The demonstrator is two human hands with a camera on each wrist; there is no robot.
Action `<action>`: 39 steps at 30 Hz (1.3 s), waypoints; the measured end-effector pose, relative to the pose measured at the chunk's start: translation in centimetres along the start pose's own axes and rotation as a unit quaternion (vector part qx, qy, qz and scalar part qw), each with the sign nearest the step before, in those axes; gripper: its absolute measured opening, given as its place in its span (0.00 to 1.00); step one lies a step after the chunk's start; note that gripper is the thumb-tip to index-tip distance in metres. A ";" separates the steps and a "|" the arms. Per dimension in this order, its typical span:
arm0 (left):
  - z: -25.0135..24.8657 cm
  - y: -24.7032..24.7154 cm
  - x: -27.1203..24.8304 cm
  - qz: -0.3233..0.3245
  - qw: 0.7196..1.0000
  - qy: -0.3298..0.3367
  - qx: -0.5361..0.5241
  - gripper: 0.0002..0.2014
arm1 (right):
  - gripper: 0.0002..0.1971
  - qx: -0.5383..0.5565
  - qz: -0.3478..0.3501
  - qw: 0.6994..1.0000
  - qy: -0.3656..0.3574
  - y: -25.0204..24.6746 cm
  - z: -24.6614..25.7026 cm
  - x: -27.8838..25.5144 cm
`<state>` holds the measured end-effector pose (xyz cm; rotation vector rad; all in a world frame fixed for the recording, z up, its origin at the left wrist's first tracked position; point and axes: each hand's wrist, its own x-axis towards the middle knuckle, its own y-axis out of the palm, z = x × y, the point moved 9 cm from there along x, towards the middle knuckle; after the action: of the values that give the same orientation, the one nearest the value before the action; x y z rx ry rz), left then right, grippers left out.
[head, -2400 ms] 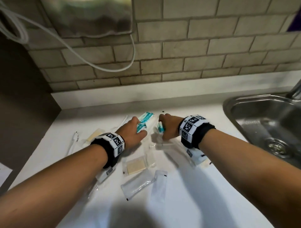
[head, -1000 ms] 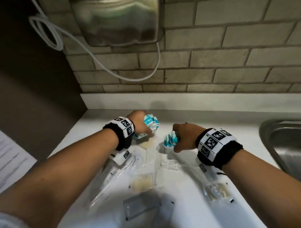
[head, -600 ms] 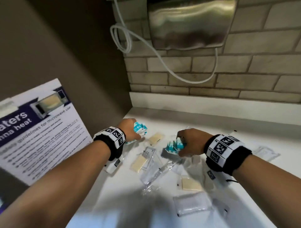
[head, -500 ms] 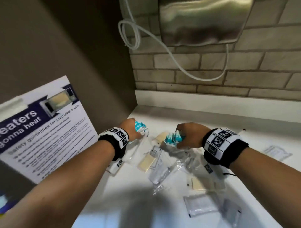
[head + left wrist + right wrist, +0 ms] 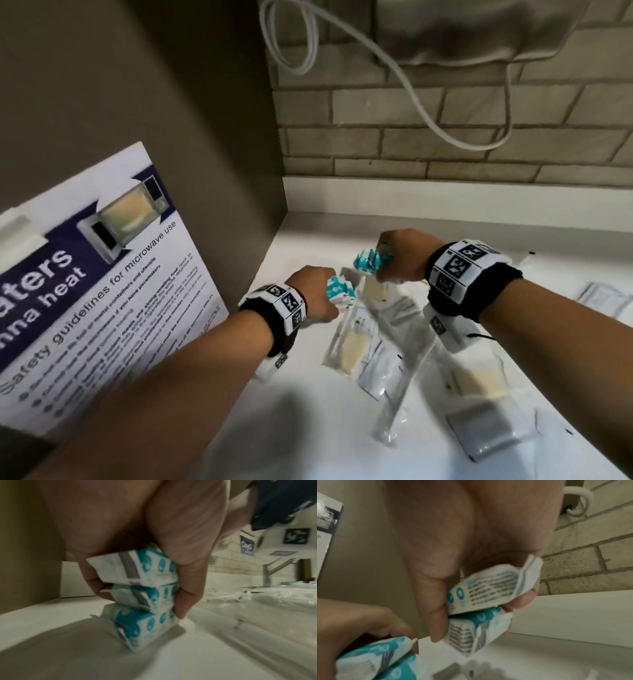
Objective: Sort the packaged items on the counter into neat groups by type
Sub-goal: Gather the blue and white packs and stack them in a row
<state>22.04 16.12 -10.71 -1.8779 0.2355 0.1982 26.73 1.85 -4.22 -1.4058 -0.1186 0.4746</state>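
The left hand [image 5: 317,296] has its fingers [image 5: 187,601] curled round a stack of three teal-and-white packets [image 5: 142,596], the lowest touching the white counter [image 5: 308,428] near the safety poster [image 5: 85,291]. The right hand [image 5: 400,255], farther from the poster, grips two more teal packets [image 5: 481,609] (raised off the counter).

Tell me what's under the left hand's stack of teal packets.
The teal packets, three stacked in the left hand, sit on bare white counter. Whatever lies directly under the bottom packet is covered.
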 end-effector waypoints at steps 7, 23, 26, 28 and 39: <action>0.8 -0.6 0.3 0.016 0.999 0.032 0.016 0.28 | 0.28 0.026 0.013 1.000 -0.003 1.6 3.1 3.3; 2.9 0.0 -2.9 0.020 0.999 0.043 -0.015 0.26 | 0.33 0.078 0.050 0.994 -0.065 5.9 7.7 8.1; 2.9 1.5 -3.7 0.052 0.997 0.053 0.030 0.31 | 0.40 0.100 0.071 0.991 -0.051 6.0 7.2 8.3; 3.4 1.6 -3.9 0.047 0.997 0.049 0.028 0.34 | 0.40 0.102 0.066 0.992 -0.033 6.1 6.8 8.4; 1.7 1.5 -5.9 0.021 0.994 0.110 -0.017 0.30 | 0.28 0.117 -0.026 0.993 0.013 5.7 6.1 10.3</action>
<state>15.97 17.68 -11.09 -1.9307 0.4242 0.0234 32.39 11.91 -10.70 -1.1750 -0.0760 0.4132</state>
